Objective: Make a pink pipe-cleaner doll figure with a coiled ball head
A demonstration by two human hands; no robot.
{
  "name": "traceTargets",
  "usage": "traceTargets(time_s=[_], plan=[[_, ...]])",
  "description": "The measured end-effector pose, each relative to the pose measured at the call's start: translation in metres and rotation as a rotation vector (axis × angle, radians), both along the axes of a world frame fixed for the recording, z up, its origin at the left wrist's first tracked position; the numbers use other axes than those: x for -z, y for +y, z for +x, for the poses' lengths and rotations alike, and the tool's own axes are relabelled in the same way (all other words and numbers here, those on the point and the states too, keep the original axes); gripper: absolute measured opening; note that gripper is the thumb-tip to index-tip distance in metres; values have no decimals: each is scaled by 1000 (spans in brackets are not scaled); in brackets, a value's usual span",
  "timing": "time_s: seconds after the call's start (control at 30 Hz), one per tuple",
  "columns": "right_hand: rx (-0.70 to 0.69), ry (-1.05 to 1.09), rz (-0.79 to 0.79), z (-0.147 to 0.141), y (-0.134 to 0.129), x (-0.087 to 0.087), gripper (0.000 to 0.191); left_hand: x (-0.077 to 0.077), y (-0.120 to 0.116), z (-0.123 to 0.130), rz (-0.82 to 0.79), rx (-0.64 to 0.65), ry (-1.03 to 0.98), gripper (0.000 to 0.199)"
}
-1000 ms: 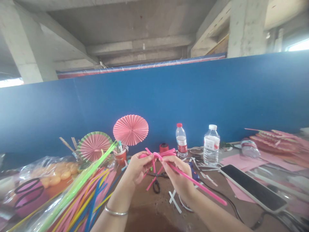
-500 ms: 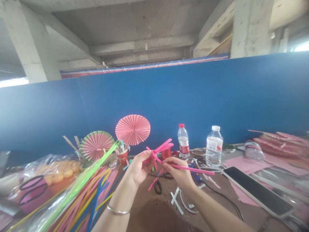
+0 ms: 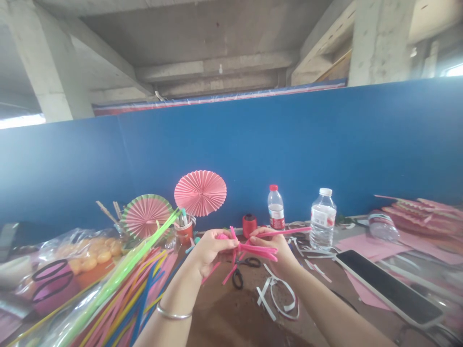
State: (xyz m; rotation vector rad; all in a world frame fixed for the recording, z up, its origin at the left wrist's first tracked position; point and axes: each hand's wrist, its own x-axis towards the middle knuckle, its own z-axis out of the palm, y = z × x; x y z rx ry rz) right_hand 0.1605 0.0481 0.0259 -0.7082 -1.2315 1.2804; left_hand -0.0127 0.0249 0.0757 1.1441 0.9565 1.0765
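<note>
Progress: bright pink bundle of thin, fuzzy chenille-like strands point(image 3: 258, 251) is drawn together at 1 crossing point; several lengths fan out to the right of it. Judged part-finished: 1 short end sticks up, at least 2 ends hang below, and 1 long bright pink chenille-like strand point(image 3: 294, 231) runs loose to the right, its tip free. Those ends are not tucked in. Whether the crossing is knotted or merely wrapped: cannot tell.

Position: bundle is held up over the middle of the brown, flat-topped table point(image 3: 224, 318), well in from the far edge along the blue panel point(image 3: 231, 159). Left hand point(image 3: 210, 251) pinches the crossing between thumb and fingers; the fanned lengths project from its fingertips toward the right hand point(image 3: 278, 251). Right hand pinches the long strand near the crossing, fingers bent; fanned lengths lie in front of its palm, contact unclear.

Below the bundle: black-handled scissors point(image 3: 238, 279) on the table. Beyond, toward the far edge: red, cylindrical spool point(image 3: 249, 224).
</note>
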Motion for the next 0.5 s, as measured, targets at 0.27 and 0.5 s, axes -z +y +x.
traceTargets(time_s=[0.27, 0.5], plan=[[33, -79, -13, 0, -2, -9, 16, 0, -4, 8, 41, -9, 251, 21], [71, -298, 187, 8, -12, -26, 14, 12, 6, 7, 142, -46, 322, 12]])
